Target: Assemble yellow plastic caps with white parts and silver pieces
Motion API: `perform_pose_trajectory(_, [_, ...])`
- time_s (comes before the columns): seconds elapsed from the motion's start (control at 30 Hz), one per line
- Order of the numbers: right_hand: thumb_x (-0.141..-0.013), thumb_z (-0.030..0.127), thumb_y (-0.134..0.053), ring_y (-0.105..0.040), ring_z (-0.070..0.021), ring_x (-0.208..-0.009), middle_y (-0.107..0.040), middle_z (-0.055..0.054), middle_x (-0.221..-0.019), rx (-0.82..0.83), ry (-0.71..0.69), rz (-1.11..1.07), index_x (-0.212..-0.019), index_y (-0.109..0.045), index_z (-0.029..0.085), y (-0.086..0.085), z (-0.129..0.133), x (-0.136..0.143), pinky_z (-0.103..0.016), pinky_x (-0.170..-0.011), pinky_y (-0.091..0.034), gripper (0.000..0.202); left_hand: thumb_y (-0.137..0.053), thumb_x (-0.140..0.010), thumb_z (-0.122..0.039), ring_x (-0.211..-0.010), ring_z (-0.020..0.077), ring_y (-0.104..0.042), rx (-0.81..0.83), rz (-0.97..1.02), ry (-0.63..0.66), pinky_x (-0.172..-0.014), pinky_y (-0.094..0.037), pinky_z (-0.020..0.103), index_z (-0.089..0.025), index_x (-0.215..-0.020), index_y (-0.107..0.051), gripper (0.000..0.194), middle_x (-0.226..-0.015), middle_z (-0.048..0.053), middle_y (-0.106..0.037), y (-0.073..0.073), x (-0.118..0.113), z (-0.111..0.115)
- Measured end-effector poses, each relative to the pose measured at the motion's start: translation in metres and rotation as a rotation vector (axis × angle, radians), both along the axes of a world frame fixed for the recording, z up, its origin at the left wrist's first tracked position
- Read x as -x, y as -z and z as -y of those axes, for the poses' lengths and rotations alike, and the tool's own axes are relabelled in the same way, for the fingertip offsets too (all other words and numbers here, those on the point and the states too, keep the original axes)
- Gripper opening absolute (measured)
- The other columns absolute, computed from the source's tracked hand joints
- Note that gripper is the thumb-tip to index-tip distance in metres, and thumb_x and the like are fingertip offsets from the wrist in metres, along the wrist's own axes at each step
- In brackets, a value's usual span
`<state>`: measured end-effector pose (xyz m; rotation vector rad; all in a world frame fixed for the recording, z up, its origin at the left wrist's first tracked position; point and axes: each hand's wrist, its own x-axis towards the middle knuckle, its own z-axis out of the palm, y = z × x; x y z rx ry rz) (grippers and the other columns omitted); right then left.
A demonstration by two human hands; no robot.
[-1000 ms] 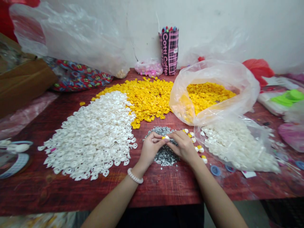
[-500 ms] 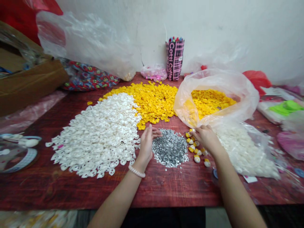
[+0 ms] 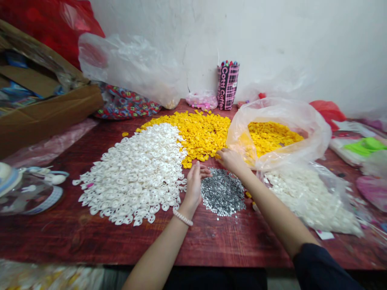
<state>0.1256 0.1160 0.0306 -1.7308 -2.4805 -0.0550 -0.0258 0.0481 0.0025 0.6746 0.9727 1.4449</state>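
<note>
My left hand (image 3: 195, 183), with a beaded band at the wrist, is held on edge at the left side of a heap of small silver-grey discs (image 3: 223, 191). Its thumb and fingers are apart, and I see nothing in them. My right hand (image 3: 232, 161) reaches across behind the discs. Its fingertips pinch a small yellow piece at the front edge of the yellow piece pile (image 3: 201, 133). Left of my left hand spreads a large pile of flat white pieces with holes (image 3: 130, 173). My right forearm hides most of the small yellow-and-white pieces.
A clear bag of yellow pieces (image 3: 279, 104) stands open at the right, behind a bag of white pieces (image 3: 314, 197). A cardboard box (image 3: 51, 108) and a clear jar (image 3: 30, 193) are at the left. A plaid Cotti Coffee bag (image 3: 227, 86) stands by the wall.
My right hand has moved left and away from me, from the yellow-and-white pieces to the yellow pile. My left hand keeps its place by the discs. The view has shifted slightly.
</note>
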Motion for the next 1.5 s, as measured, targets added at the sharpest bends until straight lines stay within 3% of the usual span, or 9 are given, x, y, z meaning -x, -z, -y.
perform_pose_trajectory(0.13, [-0.085,0.019,-0.052,-0.062,-0.0179,-0.08,-0.067,-0.012,-0.089,-0.012,-0.019,-0.157,-0.095,-0.063,0.011,0.017,-0.004,0.002,-0.026,-0.071,-0.044,0.017,-0.057,-0.078,-0.046,-0.062,0.0125,-0.064,0.041,-0.011,0.014,-0.059,-0.049,0.023,-0.013,-0.079,-0.057,0.032,-0.076,0.006,-0.067,0.003,0.001,-0.001])
perform_pose_trajectory(0.3, [-0.089,0.026,-0.049,-0.061,-0.0123,-0.08,-0.065,-0.006,-0.098,-0.035,-0.091,-0.41,-0.111,-0.054,0.016,0.012,0.036,0.006,-0.024,-0.071,-0.047,0.025,-0.063,-0.075,-0.037,-0.089,0.0181,-0.065,0.041,0.094,0.192,-0.072,-0.052,0.029,-0.017,-0.1,-0.063,0.032,-0.11,0.011,-0.064,0.007,-0.006,0.006])
perform_pose_trajectory(0.43, [-0.081,0.026,-0.061,-0.059,-0.017,-0.089,-0.066,-0.006,-0.095,-0.046,-0.19,-0.661,-0.102,-0.06,0.018,0.004,0.068,0.006,-0.031,-0.081,-0.046,0.023,-0.067,-0.073,-0.031,-0.076,0.013,-0.064,-0.001,0.127,0.232,-0.069,-0.051,0.024,-0.015,-0.091,-0.068,0.024,-0.091,0.006,-0.069,0.006,-0.011,0.011])
perform_pose_trajectory(0.53, [-0.082,0.026,-0.06,-0.058,-0.0162,-0.084,-0.064,-0.005,-0.094,-0.032,-0.111,-0.737,-0.101,-0.061,0.019,0.007,0.076,-0.007,-0.029,-0.075,-0.046,0.02,-0.07,-0.07,-0.027,-0.068,0.0109,-0.064,0.047,0.183,0.305,-0.064,-0.051,0.021,-0.013,-0.084,-0.069,0.02,-0.08,0.005,-0.069,0.005,-0.008,0.009])
perform_pose_trajectory(0.67, [-0.082,0.022,-0.058,-0.058,-0.0176,-0.079,-0.062,-0.005,-0.083,-0.002,0.009,-0.586,-0.087,-0.063,0.017,0.029,0.074,-0.02,-0.03,-0.073,-0.045,0.009,-0.073,-0.067,-0.025,-0.062,0.0094,-0.063,0.137,0.367,0.38,-0.06,-0.051,0.017,-0.013,-0.076,-0.067,0.016,-0.072,0.003,-0.069,0.006,-0.002,0.006])
perform_pose_trajectory(0.83, [-0.082,0.019,-0.056,-0.057,-0.0198,-0.082,-0.064,-0.006,-0.086,0.009,0.002,-0.453,-0.089,-0.06,0.017,0.05,0.076,-0.014,-0.031,-0.074,-0.043,0.008,-0.069,-0.073,-0.027,-0.055,0.0087,-0.062,0.254,0.434,0.352,-0.053,-0.051,0.015,-0.012,-0.074,-0.064,0.016,-0.065,0.005,-0.068,0.007,-0.003,0.006])
perform_pose_trajectory(1.27, [-0.085,0.02,-0.052,-0.054,-0.0217,-0.081,-0.065,-0.007,-0.083,-0.01,0.093,-0.422,-0.083,-0.063,0.017,0.05,0.073,-0.015,-0.032,-0.074,-0.041,0.012,-0.061,-0.078,-0.012,-0.075,0.0134,-0.066,0.216,0.456,0.348,-0.07,-0.053,0.022,-0.008,-0.081,-0.065,0.007,-0.081,0.007,-0.069,0.005,-0.008,0.008])
perform_pose_trajectory(1.37, [-0.085,0.021,-0.052,-0.055,-0.0208,-0.079,-0.065,-0.006,-0.083,-0.039,0.099,-0.58,-0.083,-0.062,0.017,0.045,0.073,-0.018,-0.033,-0.074,-0.041,0.011,-0.059,-0.079,-0.013,-0.075,0.0136,-0.065,0.227,0.457,0.349,-0.069,-0.052,0.022,-0.008,-0.081,-0.066,0.008,-0.081,0.008,-0.069,0.007,-0.008,0.008])
perform_pose_trajectory(1.5, [-0.085,0.029,-0.055,-0.056,-0.0174,-0.076,-0.065,-0.003,-0.082,-0.037,0.15,-1.01,-0.085,-0.062,0.019,0.032,0.078,-0.016,-0.03,-0.07,-0.042,0.013,-0.064,-0.076,-0.016,-0.069,0.0126,-0.064,0.248,0.412,0.372,-0.066,-0.051,0.022,-0.009,-0.082,-0.066,0.009,-0.076,0.006,-0.067,0.009,-0.011,0.011])
